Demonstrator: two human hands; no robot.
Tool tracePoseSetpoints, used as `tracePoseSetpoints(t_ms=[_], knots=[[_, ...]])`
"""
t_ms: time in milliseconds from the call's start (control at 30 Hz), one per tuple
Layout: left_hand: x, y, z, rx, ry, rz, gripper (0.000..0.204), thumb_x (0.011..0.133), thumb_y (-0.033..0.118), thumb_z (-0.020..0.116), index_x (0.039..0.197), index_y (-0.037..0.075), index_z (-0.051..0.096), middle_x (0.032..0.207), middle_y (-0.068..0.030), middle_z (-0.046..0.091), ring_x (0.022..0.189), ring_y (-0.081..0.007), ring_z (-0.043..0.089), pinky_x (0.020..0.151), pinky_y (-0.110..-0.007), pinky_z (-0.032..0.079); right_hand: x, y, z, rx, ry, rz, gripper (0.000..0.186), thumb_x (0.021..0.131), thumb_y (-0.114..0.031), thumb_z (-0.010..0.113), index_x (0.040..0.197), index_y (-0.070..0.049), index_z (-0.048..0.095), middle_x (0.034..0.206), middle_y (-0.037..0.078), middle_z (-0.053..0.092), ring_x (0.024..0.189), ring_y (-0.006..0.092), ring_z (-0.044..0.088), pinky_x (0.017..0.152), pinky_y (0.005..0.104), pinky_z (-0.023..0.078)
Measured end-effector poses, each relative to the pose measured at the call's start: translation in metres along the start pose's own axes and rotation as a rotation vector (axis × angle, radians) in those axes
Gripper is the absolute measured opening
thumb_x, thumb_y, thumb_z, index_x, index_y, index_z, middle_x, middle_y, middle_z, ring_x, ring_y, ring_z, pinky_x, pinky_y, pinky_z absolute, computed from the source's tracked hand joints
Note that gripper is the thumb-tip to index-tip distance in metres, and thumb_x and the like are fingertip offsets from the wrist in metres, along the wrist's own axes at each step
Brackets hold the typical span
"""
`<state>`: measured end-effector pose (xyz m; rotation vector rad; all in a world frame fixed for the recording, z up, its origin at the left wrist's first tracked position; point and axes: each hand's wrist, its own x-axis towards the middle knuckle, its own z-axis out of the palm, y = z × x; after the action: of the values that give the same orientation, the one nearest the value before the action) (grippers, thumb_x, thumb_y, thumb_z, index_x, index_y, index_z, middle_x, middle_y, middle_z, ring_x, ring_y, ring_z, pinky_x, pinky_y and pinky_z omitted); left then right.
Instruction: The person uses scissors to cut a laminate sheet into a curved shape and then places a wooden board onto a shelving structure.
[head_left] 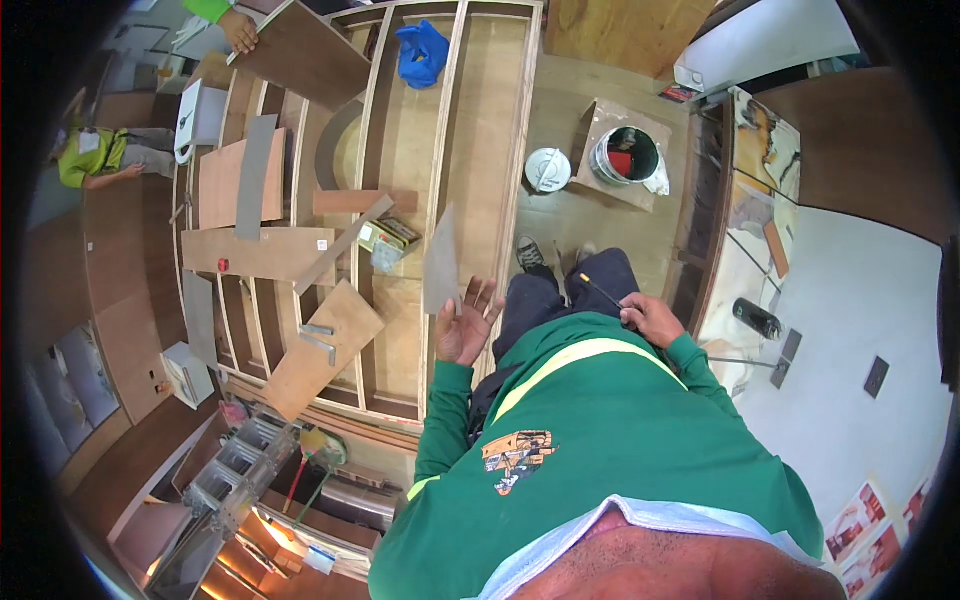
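My left hand [468,328] is palm up with its fingers spread, at the near edge of a large wooden frame [446,120]. Its thumb overlaps the lower end of a thin grey strip [440,262]; I cannot tell whether it bears any of the strip's weight. Near my right thigh, my right hand [652,320] is closed round a slim dark tool with a yellow end [600,290], whose kind I cannot make out.
Boards [325,350], a box of small items [388,240] and a blue bag [422,54] lie on the frame. A bucket [626,156] stands ahead beside a white lid [548,170]. Another person's hand [239,31] touches a brown panel [305,55]; a ladder [240,470] stands left.
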<state>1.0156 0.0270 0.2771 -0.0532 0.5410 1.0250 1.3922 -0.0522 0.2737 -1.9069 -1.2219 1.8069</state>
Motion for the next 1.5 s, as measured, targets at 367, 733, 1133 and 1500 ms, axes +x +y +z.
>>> tracePoseSetpoints(t_ms=[367, 733, 1133, 1500], knots=[[0.041, -0.014, 0.057, 0.261, 0.128, 0.349, 0.075, 0.088, 0.036, 0.068, 0.15, 0.013, 0.033, 0.154, -0.006, 0.034, 0.144, -0.0299, 0.029, 0.118, -0.048, 0.022, 0.115, -0.154, -0.04, -0.139, -0.397, -0.382, 0.025, 0.093, -0.016, 0.06, 0.11, 0.003, 0.061, 0.084, 0.012, 0.069, 0.074, 0.0197, 0.066, 0.07, 0.0357, 0.053], [0.082, 0.006, 0.069, -0.197, 0.11, 0.491, 0.028, 0.101, 0.034, 0.052, 0.097, 0.009, 0.066, 0.087, -0.005, 0.049, 0.072, -0.0153, 0.043, 0.064, -0.029, 0.041, 0.129, -0.23, 0.005, -0.439, -0.711, -0.454, 0.022, 0.09, -0.019, 0.062, 0.097, 0.001, 0.062, 0.088, 0.013, 0.073, 0.08, 0.0267, 0.069, 0.073, 0.0393, 0.053], [0.068, 0.031, 0.047, -0.314, 0.058, 0.552, 0.025, 0.098, 0.032, 0.06, 0.092, 0.009, 0.061, 0.087, -0.0028, 0.053, 0.062, -0.0108, 0.041, 0.044, -0.022, 0.032, 0.14, -0.242, -0.019, -0.438, -0.617, -0.346, 0.027, 0.092, -0.024, 0.066, 0.105, 0.0, 0.064, 0.086, 0.008, 0.071, 0.073, 0.0154, 0.065, 0.068, 0.0328, 0.052], [0.055, 0.015, 0.011, -0.374, 0.099, 0.754, 0.025, 0.096, 0.031, 0.061, 0.088, 0.007, 0.06, 0.088, -0.0036, 0.054, 0.064, -0.0112, 0.042, 0.043, -0.022, 0.032, 0.173, -0.277, -0.021, -0.66, -0.659, -0.458, 0.028, 0.093, -0.027, 0.065, 0.105, -0.002, 0.064, 0.083, 0.007, 0.069, 0.076, 0.0161, 0.063, 0.071, 0.0325, 0.05]])
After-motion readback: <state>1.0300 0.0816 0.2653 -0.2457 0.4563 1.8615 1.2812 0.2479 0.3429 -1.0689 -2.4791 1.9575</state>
